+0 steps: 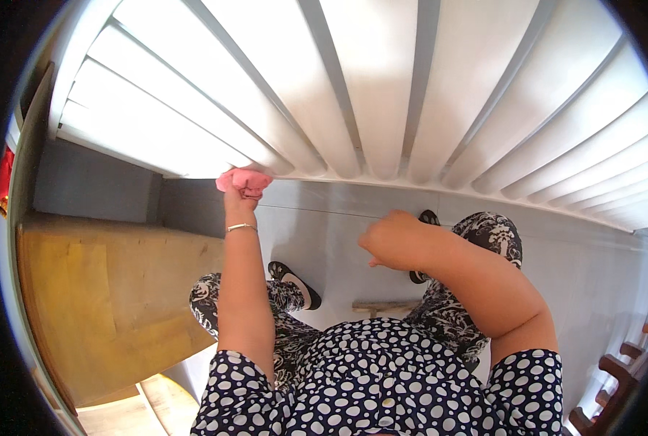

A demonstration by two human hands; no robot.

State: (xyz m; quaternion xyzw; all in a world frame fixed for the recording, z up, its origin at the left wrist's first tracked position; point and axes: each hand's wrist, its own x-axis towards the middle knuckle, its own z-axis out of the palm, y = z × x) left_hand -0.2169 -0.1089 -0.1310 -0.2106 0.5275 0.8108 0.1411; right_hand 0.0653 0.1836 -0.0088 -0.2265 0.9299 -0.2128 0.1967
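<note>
Left hand (241, 206): reaches far, fingers bent and closed round a bunched pink cloth (238, 179); part of the grip is hidden by its folds. Cloth sits left of centre, at the near edge of a large white slatted panel (382, 94), appearing to touch that edge.

Right hand (397, 241): well apart from the cloth, nearer and to the right, in front of the panel. Back of the hand shows; fingers look curled under, but blur and angle hide how far they are closed. Cannot tell whether they hold anything.

Counts: one cloth; two hands; one bracelet (241, 227), on the left wrist; two dark shoes, the left shoe (296, 285) in fuller view, the right shoe (428, 218) partly hidden behind the right arm. One short wooden bar (386, 307) between the legs. Panel slats many, crowding together at right; no sure count.

Cloth axis: crumpled, longer left to right, roughly along the panel's near edge. No distinct end, so no clear pointing direction.

About: yellow-brown wooden surface (120, 305) at left, beside the left forearm; grey floor (324, 240) beneath; dark brown wooden pieces (618, 370) at near right.
</note>
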